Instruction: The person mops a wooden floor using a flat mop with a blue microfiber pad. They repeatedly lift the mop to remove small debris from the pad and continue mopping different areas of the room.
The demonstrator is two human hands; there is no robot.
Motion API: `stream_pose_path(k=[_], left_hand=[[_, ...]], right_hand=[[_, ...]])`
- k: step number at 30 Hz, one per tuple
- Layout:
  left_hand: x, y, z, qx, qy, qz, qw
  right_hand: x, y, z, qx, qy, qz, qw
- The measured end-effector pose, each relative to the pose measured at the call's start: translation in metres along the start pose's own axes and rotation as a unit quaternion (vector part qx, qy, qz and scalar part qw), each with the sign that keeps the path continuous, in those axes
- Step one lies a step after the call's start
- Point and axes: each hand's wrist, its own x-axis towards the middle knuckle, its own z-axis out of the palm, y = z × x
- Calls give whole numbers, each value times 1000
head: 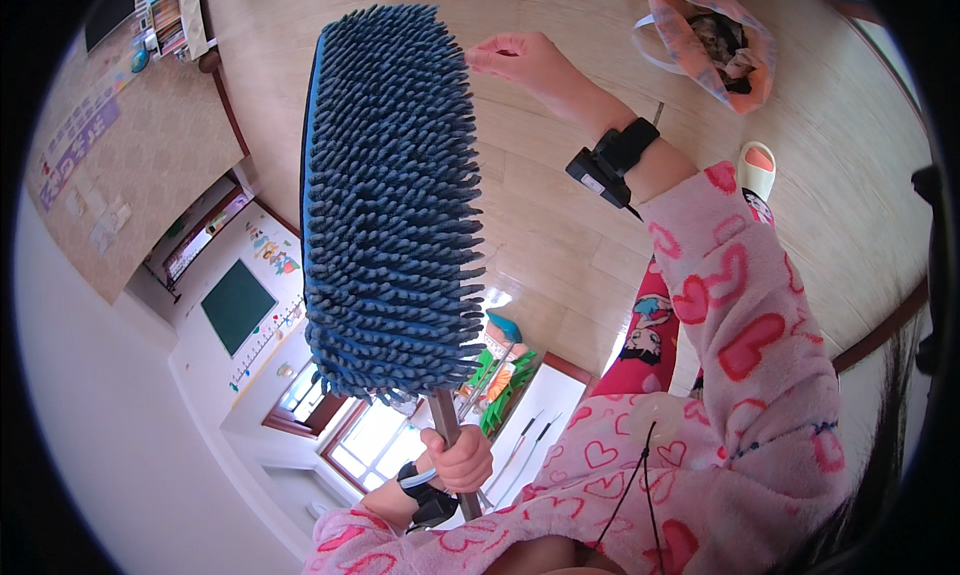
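A flat mop head with a blue chenille fringe point(394, 200) is raised upright before me, its fringe turned towards the camera. Below it, my left hand point(459, 459) is wrapped around the metal mop handle point(444, 417). At the fringe's upper right edge is my right hand point(517, 56), thumb and fingertips drawn together at the strand tips. Whether a strand or a bit of dirt is pinched between them cannot be made out. Both wrists wear black straps with small devices; the right one point(607, 162) shows clearly.
An open orange plastic bag point(716, 42) with dark and pale crumpled contents lies on the tiled floor point(555, 222). A slippered foot point(756, 168) shows at right. Beyond the mop are a green wall board point(238, 306), windows point(379, 444), a bookshelf point(169, 24) and green decorations point(510, 395).
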Motion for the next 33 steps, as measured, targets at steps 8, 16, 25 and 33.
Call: stream_pose_path(k=[8, 16, 25, 33], left_hand=[[-6, 5, 1, 16, 3, -2, 1000], [-6, 13, -4, 29, -9, -15, 999], [-8, 20, -1, 29, 37, -8, 999], [-2, 24, -2, 7, 19, -14, 1000]], right_hand=[[4, -2, 2, 15, 17, -12, 1000], [-31, 44, -149, -221, 143, -81, 961], [-105, 124, -380, -559, 251, 57, 788], [-94, 138, -408, -565, 112, -11, 817]])
